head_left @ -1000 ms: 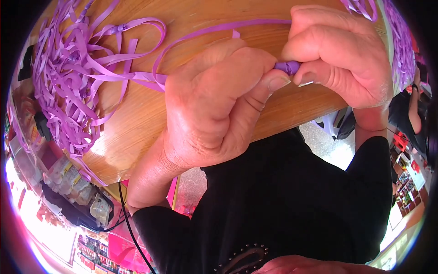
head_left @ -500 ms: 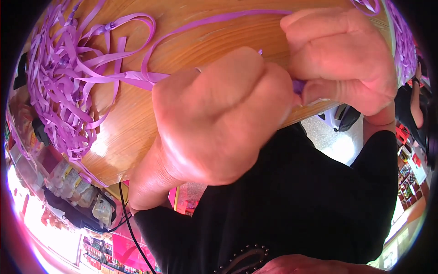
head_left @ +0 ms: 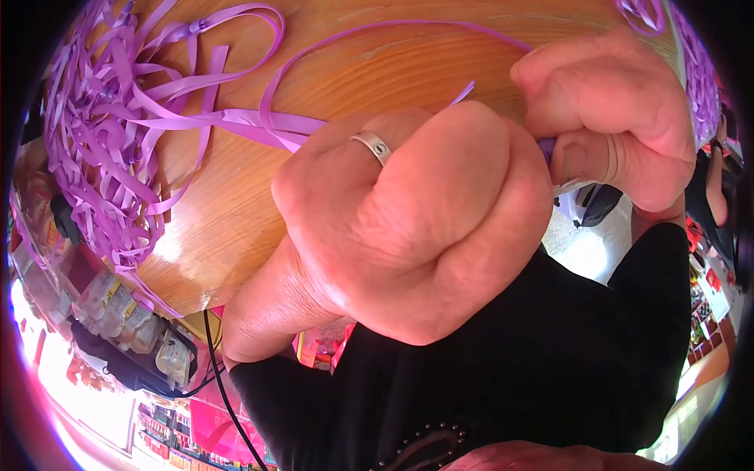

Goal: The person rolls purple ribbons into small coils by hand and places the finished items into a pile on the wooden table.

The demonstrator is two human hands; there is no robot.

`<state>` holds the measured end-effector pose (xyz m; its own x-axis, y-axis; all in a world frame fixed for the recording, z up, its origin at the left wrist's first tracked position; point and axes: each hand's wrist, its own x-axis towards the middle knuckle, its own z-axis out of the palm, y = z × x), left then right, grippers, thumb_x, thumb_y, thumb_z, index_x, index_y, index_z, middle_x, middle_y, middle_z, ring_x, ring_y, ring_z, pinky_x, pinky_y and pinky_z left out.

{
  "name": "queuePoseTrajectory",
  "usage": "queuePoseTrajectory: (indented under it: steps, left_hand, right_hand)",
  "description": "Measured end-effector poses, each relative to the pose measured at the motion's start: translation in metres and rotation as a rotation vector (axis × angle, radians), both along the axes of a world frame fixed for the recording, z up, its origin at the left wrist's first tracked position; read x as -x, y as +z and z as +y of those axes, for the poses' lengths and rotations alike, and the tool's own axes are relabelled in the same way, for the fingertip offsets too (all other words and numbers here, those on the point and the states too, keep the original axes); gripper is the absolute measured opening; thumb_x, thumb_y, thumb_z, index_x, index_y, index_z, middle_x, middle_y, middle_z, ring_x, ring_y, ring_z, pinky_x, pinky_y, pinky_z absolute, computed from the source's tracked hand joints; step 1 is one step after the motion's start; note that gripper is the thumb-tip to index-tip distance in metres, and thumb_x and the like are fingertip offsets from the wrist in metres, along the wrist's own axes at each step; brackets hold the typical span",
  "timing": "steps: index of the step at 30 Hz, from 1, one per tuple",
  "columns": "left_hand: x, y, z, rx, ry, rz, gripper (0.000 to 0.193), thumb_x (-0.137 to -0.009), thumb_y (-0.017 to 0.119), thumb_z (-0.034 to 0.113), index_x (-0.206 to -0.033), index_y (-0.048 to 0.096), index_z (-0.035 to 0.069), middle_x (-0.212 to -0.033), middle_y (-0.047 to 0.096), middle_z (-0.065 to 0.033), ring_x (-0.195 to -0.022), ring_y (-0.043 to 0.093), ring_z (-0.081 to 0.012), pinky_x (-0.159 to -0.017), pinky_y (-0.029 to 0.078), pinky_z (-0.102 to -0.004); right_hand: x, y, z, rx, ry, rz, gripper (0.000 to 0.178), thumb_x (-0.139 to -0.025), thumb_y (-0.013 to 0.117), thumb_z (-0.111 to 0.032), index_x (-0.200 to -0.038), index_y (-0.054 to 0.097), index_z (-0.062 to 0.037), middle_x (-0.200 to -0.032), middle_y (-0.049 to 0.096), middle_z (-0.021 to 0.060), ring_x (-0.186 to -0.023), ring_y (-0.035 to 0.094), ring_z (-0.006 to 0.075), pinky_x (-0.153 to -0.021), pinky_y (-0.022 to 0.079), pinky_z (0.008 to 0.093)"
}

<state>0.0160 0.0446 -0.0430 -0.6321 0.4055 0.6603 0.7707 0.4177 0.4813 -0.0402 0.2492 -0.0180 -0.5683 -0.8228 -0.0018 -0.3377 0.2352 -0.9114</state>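
"Wearing a black top (head_left: pixel 471 385) with shiny studs, the person has both hands up in front. What is the left hand (head_left: pixel 424 212) doing?"

"It is curled up like a fist, with its back to us. The fingers are bent tight around the purple ribbon (head_left: pixel 302 125), but their tips are hidden. There is a silver ring (head_left: pixel 371 147) on it."

"And the right hand (head_left: pixel 611 118)?"

"Its thumb and pointing finger pinch a little purple piece (head_left: pixel 547 147). Only a bit of it peeks out, right between the two hands."

"Where does the ribbon go?"

"One thin end (head_left: pixel 463 92) pokes up behind the left fist. A long loop (head_left: pixel 408 26) bends over the wooden surface (head_left: pixel 236 228) and goes behind the right hand. More of it runs left to a big messy heap (head_left: pixel 118 157) of purple ribbons."

"What is farther off?"

"A black cord (head_left: pixel 212 345) hangs by the near edge of the surface. Past the left edge are clear packets (head_left: pixel 133 326). On the far right, there's another bunch (head_left: pixel 699 82) of purple ribbon and a bit of another person (head_left: pixel 713 177). Way down at the lower left, shelves (head_left: pixel 163 432) are full of small things."
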Motion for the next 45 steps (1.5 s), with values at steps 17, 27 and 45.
queuePoseTrajectory:
  steps: [17, 27, 45]
  left_hand:
    - [0.005, -0.003, 0.006, -0.329, -0.098, -0.566, 0.015, -0.095, 0.048, 0.007, -0.101, 0.058, -0.003, -0.083, 0.061, -0.005, -0.071, 0.053, -0.0086, -0.065, 0.044, -0.0216]
    - [0.01, 0.009, -0.001, -0.304, -0.051, -0.922, 0.023, -0.098, 0.044, 0.016, -0.103, 0.059, -0.001, -0.097, 0.062, -0.0048, -0.088, 0.055, -0.0105, -0.08, 0.044, -0.0228]
    - [0.013, 0.0, -0.005, -0.403, -0.057, -0.909, 0.021, -0.095, 0.052, 0.016, -0.107, 0.062, 0.003, -0.093, 0.062, 0.001, -0.079, 0.048, -0.0035, -0.07, 0.038, -0.017]
  right_hand:
    - [0.012, 0.028, -0.003, -0.171, -0.102, -0.47, 0.021, -0.09, 0.061, -0.02, -0.083, 0.065, -0.0009, -0.073, 0.062, 0.0042, -0.069, 0.058, 0.0111, -0.061, 0.043, 0.021]
    - [0.017, 0.044, 0.0, -0.293, -0.176, -0.493, 0.021, -0.084, 0.068, -0.019, -0.095, 0.066, -0.0012, -0.081, 0.065, 0.0071, -0.07, 0.061, 0.013, -0.059, 0.047, 0.0211]
    - [0.013, 0.004, 0.0, 0.09, -0.139, 0.425, 0.02, -0.076, 0.072, -0.001, -0.094, 0.065, 0.0008, -0.082, 0.064, 0.0112, -0.068, 0.064, 0.0193, -0.054, 0.049, 0.0247]
